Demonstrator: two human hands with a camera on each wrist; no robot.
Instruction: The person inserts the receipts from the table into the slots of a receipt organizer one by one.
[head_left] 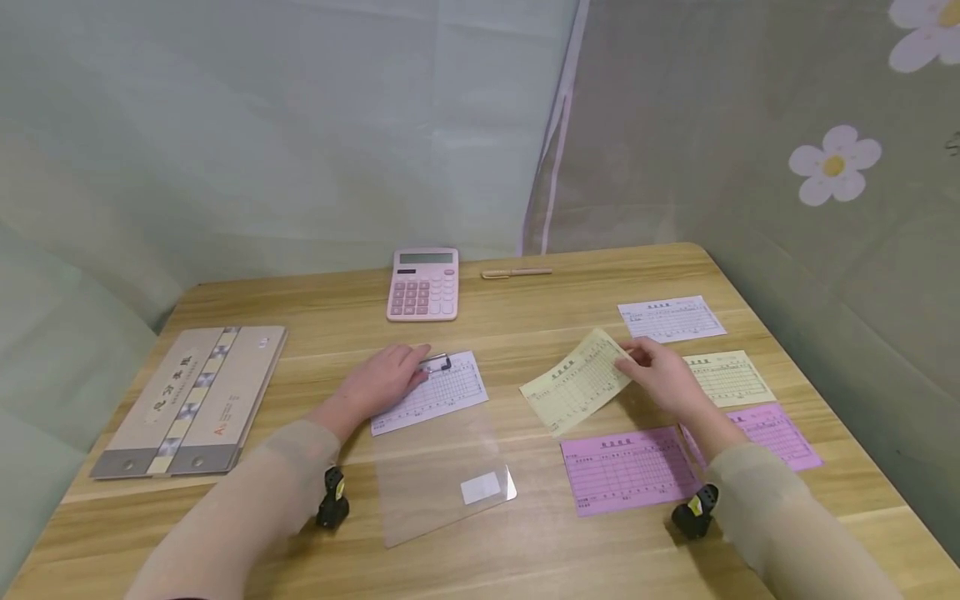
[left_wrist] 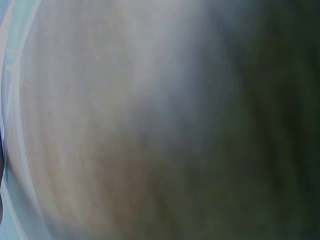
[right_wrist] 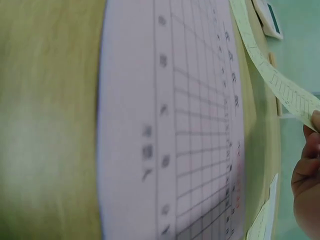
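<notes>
A clear clipboard [head_left: 435, 479] lies on the table with a white form [head_left: 461, 383] at its top, by the metal clip [head_left: 447, 362]. My left hand [head_left: 386, 379] is at that clip, fingers and thumb about it, covering part of the clip and the form's left side. The left wrist view is a blur. Between thumb and fingers, my right hand [head_left: 660, 375] pinches the right end of a yellow form [head_left: 577, 382], which is lifted and bent in the right wrist view. Below it a pink form [head_left: 630, 471] lies flat.
At the right lie another white form [head_left: 671, 319], a second yellow form [head_left: 727, 379] and a second pink form [head_left: 780, 437], partly behind my right arm. A pink calculator [head_left: 423, 285] and a pen [head_left: 517, 272] are at the back. A grey-beige notebook [head_left: 195, 400] lies left.
</notes>
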